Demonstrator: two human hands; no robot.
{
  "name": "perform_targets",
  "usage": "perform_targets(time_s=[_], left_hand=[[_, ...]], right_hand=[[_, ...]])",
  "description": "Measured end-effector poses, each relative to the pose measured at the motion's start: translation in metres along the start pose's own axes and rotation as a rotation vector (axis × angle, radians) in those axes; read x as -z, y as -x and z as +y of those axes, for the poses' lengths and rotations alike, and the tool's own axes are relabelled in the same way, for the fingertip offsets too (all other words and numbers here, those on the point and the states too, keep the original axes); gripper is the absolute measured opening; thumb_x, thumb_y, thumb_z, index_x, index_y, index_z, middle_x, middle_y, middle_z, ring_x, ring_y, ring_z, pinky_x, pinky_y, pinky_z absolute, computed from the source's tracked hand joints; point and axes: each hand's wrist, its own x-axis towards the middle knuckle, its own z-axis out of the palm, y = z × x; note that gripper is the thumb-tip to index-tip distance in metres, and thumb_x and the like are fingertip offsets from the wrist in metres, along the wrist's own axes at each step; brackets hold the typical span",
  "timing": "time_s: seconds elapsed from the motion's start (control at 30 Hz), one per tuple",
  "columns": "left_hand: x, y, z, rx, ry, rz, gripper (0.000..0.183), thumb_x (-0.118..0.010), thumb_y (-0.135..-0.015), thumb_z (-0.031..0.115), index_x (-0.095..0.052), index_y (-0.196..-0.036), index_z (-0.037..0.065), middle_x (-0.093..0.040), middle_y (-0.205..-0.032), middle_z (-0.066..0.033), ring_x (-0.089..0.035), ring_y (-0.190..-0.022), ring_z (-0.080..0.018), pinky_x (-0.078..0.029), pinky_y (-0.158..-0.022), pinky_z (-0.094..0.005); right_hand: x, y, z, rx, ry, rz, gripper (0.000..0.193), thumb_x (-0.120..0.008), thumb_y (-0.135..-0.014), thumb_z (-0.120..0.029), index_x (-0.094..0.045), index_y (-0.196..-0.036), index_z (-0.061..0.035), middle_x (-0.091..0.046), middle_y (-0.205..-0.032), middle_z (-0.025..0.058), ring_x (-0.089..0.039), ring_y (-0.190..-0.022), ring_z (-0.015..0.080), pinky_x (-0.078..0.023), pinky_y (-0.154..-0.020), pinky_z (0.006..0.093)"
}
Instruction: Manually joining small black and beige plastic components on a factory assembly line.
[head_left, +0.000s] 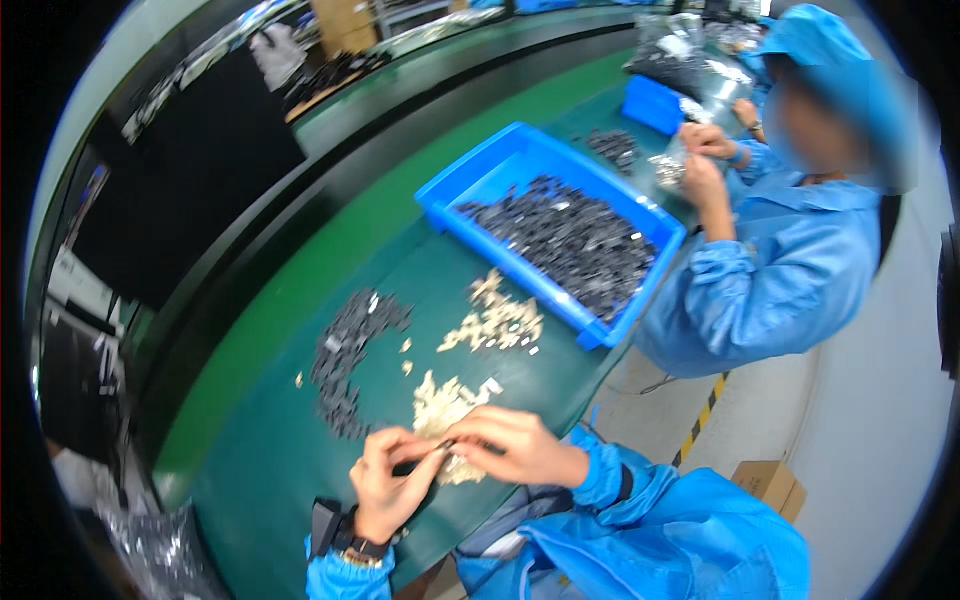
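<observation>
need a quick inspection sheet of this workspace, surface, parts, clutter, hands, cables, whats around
Surface: green table, partly covered by parts.
Job's things: small dark part at both hands' fingertips; two cream heaps; dark grey pile; blue bin of dark parts.
Clutter: stray cream pieces beside the heaps.
Hands: left hand and right hand pinching together.
Cables: thin dark line on the floor, possibly one.
Surroundings: co-worker in blue; cardboard box; yellow-black floor tape.
</observation>
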Motion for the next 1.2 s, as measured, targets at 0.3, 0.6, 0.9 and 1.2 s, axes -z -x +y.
perform_targets(time_s=[0.3,0.6,0.9,1.2], left_hand=[[0.077,0.032,0.148,-0.678,-0.64,-0.209,0.065,-0.053,-0.099,0.055,-0.062,-0.119,-0.007,-0.062,-0.124,-0.0279,-0.067,-0.104,-0.038,-0.053,-0.085,-0.0583],[0.06,0.036,0.193,-0.923,-0.233,-0.242,0.059,-0.053,-0.099,0.053,-0.061,-0.112,-0.004,-0.061,-0.117,-0.0243,-0.066,-0.099,-0.0356,-0.051,-0.081,-0.0556],[0.041,0.04,0.199,-0.958,0.002,-0.254,0.053,-0.054,-0.099,0.052,-0.059,-0.105,0.0,-0.059,-0.11,-0.0207,-0.064,-0.093,-0.0332,-0.05,-0.077,-0.053],[0.038,0.047,0.199,-0.979,0.073,-0.254,0.047,-0.054,-0.099,0.05,-0.058,-0.099,0.003,-0.058,-0.103,-0.0171,-0.063,-0.088,-0.0309,-0.048,-0.073,-0.0503]], right_hand=[[0.066,0.01,-0.036,0.262,0.348,0.361,0.026,-0.077,-0.083,0.0,-0.071,-0.109,0.0038,-0.07,-0.096,0.0117,-0.068,-0.073,0.0218,-0.056,-0.065,0.0311],[0.129,-0.031,-0.033,0.074,0.621,0.438,0.019,-0.07,-0.086,-0.005,-0.066,-0.105,-0.003,-0.057,-0.113,0.0127,-0.064,-0.083,0.0249,-0.054,-0.075,0.0375],[0.098,0.001,-0.021,0.059,0.587,0.257,0.015,-0.069,-0.085,-0.001,-0.067,-0.1,-0.0033,-0.061,-0.112,0.0111,-0.066,-0.085,0.0225,-0.055,-0.072,0.0335],[0.078,0.004,-0.025,0.088,0.529,0.141,0.015,-0.067,-0.087,0.002,-0.068,-0.1,-0.0033,-0.064,-0.102,0.0095,-0.067,-0.083,0.0227,-0.055,-0.07,0.0325]])
